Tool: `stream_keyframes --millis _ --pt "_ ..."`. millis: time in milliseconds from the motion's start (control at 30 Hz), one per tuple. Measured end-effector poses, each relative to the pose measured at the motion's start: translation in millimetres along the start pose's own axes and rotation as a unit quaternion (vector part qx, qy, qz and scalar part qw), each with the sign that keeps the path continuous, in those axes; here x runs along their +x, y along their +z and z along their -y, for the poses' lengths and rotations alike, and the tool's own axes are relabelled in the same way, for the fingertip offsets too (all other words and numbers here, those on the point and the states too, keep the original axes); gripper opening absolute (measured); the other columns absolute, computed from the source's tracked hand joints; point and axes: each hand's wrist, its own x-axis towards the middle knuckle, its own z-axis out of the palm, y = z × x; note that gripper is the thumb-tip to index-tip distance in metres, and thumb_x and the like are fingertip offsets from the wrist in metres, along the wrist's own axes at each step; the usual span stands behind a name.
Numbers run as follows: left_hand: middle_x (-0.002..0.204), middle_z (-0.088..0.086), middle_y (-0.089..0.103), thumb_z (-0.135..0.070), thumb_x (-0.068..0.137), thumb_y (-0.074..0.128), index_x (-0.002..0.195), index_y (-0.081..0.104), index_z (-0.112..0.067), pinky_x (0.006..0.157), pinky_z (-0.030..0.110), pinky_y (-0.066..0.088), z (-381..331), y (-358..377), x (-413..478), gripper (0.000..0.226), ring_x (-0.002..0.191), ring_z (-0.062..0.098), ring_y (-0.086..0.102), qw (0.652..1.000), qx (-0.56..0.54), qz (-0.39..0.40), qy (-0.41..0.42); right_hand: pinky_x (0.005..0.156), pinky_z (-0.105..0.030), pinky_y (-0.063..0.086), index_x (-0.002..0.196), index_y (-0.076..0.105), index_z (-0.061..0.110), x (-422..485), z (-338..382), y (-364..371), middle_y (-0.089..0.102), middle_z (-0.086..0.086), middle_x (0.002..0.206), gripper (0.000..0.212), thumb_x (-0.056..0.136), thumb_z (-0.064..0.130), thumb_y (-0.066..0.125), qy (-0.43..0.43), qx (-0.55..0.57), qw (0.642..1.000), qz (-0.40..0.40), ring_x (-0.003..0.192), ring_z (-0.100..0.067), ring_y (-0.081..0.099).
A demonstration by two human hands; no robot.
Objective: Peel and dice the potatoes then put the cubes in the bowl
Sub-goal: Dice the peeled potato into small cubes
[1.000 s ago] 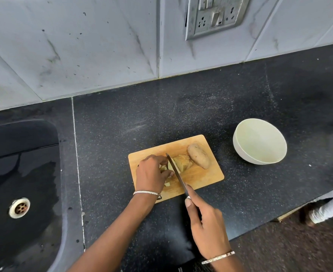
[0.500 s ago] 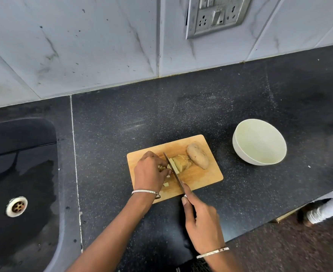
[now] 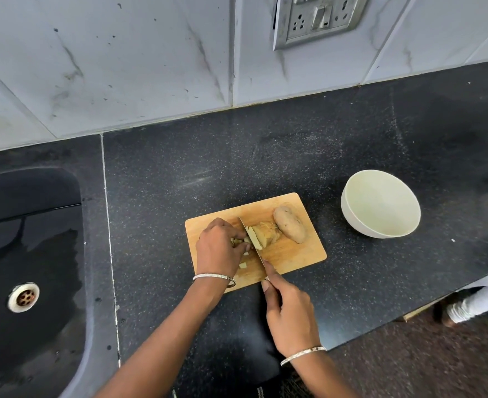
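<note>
The fingers of the left hand were curled down over a half-cut potato, pinning it to the chopping board. Those of the right hand were wrapped round a knife, forefinger stretched along its spine. The blade stood among the pale slices, just beside the left knuckles. A few cut bits lay on the board near the left wrist. A whole potato touched the cut one at its 2 o'clock. Off the board at 3 o'clock stood a white bowl on the dark bench — and a black sink lay at 9 o'clock.
</note>
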Motion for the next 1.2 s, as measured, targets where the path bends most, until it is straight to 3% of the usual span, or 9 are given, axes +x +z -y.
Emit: stream_keyframes --millis 233,367,433,500,567,733,867,1067,1200 --pt "0.1 -0.007 0.058 -0.024 0.076 0.079 0.095 0.076 -0.025 0.073 0.025 0.045 2.1 1.0 1.1 0.02 0.075 0.011 0.053 1.0 0.01 0.001 0.003 0.06 -0.021 0.04 0.117 0.058 0.062 4.7 -19.4 -3.0 0.051 0.028 0.054 0.034 0.099 0.034 0.056 0.025 0.179 0.983 0.029 0.058 0.005 0.042" --pt "0.102 -0.006 0.058 -0.022 0.077 0.077 0.096 0.075 -0.024 0.071 0.024 0.045 2.5 0.8 1.7 0.019 0.077 0.014 0.058 1.0 0.008 0.008 0.0 0.067 -0.025 0.051 0.127 0.048 0.064 -13.9 -17.7 -11.2 0.068 0.034 0.085 0.039 0.099 0.038 0.052 -0.011 0.09 0.996 0.014 0.066 -0.002 0.061" --pt "0.101 -0.007 0.058 -0.023 0.077 0.078 0.095 0.075 -0.026 0.07 0.021 0.042 2.7 -0.9 2.0 0.019 0.076 0.012 0.057 1.0 0.002 0.012 -0.006 0.064 -0.032 0.055 0.13 0.043 0.066 -19.7 -20.9 -15.5 0.07 0.007 0.108 0.041 0.099 0.041 0.051 -0.04 0.059 0.997 -0.011 0.063 -0.012 0.063" --pt "0.098 -0.009 0.058 -0.025 0.076 0.079 0.092 0.075 -0.028 0.068 0.019 0.04 3.1 -3.6 1.2 0.017 0.073 0.009 0.054 1.0 -0.007 0.004 -0.011 0.053 -0.031 0.047 0.132 0.046 0.061 -17.5 -24.8 -20.8 0.072 -0.005 0.088 0.04 0.098 0.041 0.051 -0.06 0.036 0.997 -0.04 0.047 -0.013 0.051" --pt "0.096 -0.009 0.058 -0.026 0.078 0.078 0.09 0.074 -0.029 0.066 0.019 0.039 2.2 -6.1 -0.2 0.014 0.068 0.006 0.05 1.0 -0.012 -0.006 -0.007 0.045 -0.029 0.032 0.132 0.05 0.056 -12.3 -23.0 -24.9 0.058 -0.007 0.057 0.039 0.098 0.038 0.052 -0.068 0.013 0.996 -0.057 0.043 -0.012 0.039" --pt "0.093 -0.011 0.059 -0.022 0.082 0.072 0.089 0.073 -0.03 0.056 0.015 0.032 -0.2 -9.5 -2.6 0.01 0.06 -0.001 0.047 1.0 -0.024 -0.019 -0.003 0.045 -0.027 0.03 0.134 0.051 0.05 -4.1 -17.2 -30.0 0.031 0.008 0.044 0.04 0.098 0.033 0.054 -0.061 -0.043 0.995 -0.062 0.044 -0.008 0.04" --pt "0.091 -0.011 0.059 -0.023 0.083 0.072 0.089 0.073 -0.03 0.055 0.008 0.03 2.2 -11.4 -2.4 0.01 0.06 -0.001 0.047 0.999 -0.026 -0.022 -0.001 0.055 -0.035 0.04 0.137 0.045 0.054 -4.8 -16.4 -25.5 0.036 0.009 0.05 0.041 0.1 0.037 0.049 -0.043 -0.068 0.996 -0.034 0.048 -0.007 0.041" --pt "0.083 -0.012 0.063 -0.02 0.083 0.071 0.089 0.073 -0.029 0.06 0.02 0.044 4.6 -12.4 0.6 0.012 0.063 0.002 0.051 0.999 -0.033 -0.041 0.003 0.047 -0.02 0.028 0.133 0.046 0.055 -10.9 -17.2 -16.3 0.05 0.016 0.054 0.042 0.099 0.032 0.053 -0.059 0.01 0.998 -0.017 0.049 -0.009 0.044" --pt "0.078 -0.015 0.064 -0.013 0.082 0.068 0.093 0.072 -0.029 0.064 0.023 0.046 5.2 -12.8 4.1 0.02 0.064 0.005 0.054 0.998 -0.039 -0.042 0.008 0.051 -0.033 0.044 0.132 0.045 0.063 -9.9 -24.1 -12.8 0.056 0.002 0.057 0.04 0.098 0.042 0.048 -0.069 0.044 0.996 -0.036 0.05 -0.017 0.049"
